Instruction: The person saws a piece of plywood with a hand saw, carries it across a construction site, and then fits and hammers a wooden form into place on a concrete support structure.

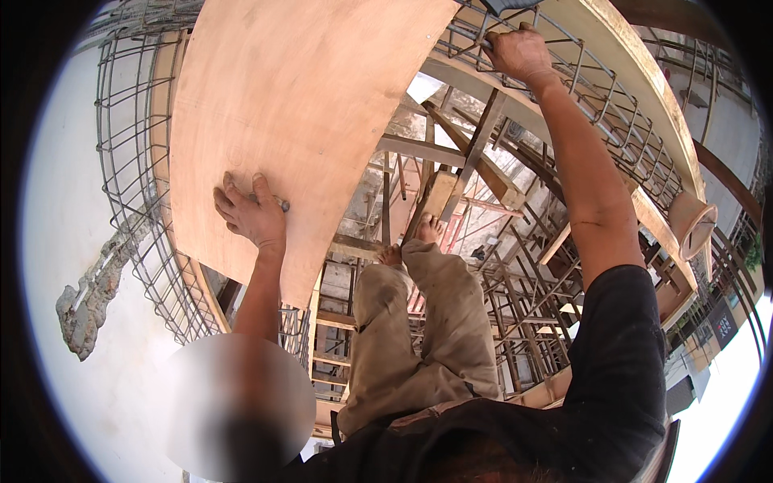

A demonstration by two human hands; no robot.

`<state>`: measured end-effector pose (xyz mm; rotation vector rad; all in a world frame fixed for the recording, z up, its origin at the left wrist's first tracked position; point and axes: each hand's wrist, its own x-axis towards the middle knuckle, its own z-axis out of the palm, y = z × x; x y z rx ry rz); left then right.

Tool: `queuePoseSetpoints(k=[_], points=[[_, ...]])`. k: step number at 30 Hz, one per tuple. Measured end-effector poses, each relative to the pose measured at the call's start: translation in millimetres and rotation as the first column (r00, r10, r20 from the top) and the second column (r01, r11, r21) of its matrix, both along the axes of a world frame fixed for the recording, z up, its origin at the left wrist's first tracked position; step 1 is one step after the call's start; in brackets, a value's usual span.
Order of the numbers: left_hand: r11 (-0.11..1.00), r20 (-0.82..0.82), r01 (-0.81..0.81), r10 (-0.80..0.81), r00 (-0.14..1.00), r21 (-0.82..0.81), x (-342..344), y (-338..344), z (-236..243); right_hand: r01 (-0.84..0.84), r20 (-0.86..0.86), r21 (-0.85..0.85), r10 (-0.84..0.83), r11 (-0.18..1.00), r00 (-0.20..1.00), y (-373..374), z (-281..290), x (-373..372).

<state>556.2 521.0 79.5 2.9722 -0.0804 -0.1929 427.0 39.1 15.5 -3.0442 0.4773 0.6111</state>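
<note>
My left hand (pixel 254 216) lies on a large plywood sheet (pixel 298 105), its fingers spread apart. A small dark grey piece (pixel 282 204) shows beside that hand; what it is I cannot make out. The far end of the sheet runs out of view at the top. Up at the right, my right hand (pixel 519 55) is closed around a bar of a rebar cage (pixel 616 101). This cage sits in a long timber form (pixel 676 97) that curves off to the right.
My bare feet (pixel 430 229) stand on a narrow timber (pixel 439 193) over an open drop with poles and scaffolding (pixel 515 306) below. Another rebar cage (pixel 121 129) runs along the white wall (pixel 88 209) at left. A pipe (pixel 692 225) sticks out at right.
</note>
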Motion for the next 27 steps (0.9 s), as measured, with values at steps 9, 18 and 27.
queuePoseSetpoints(k=[9, 18, 27], points=[[1.0, -0.009, -0.005, 0.005, 1.0, 0.006, -1, 2, 1, 0.006, -0.048, 0.004, -0.006, 1.0, 0.999, 3, 7, -2], [1.0, -0.025, -0.017, 0.016, 1.0, -0.02, 1, -1, 3, -0.067, 0.012, -0.068, 0.068, 0.995, 0.998, -2, -1, -4], [0.998, -0.018, -0.012, 0.011, 1.0, -0.057, 1, 3, 4, -0.073, 0.002, -0.082, 0.074, 0.994, 0.997, 3, 6, -3]])
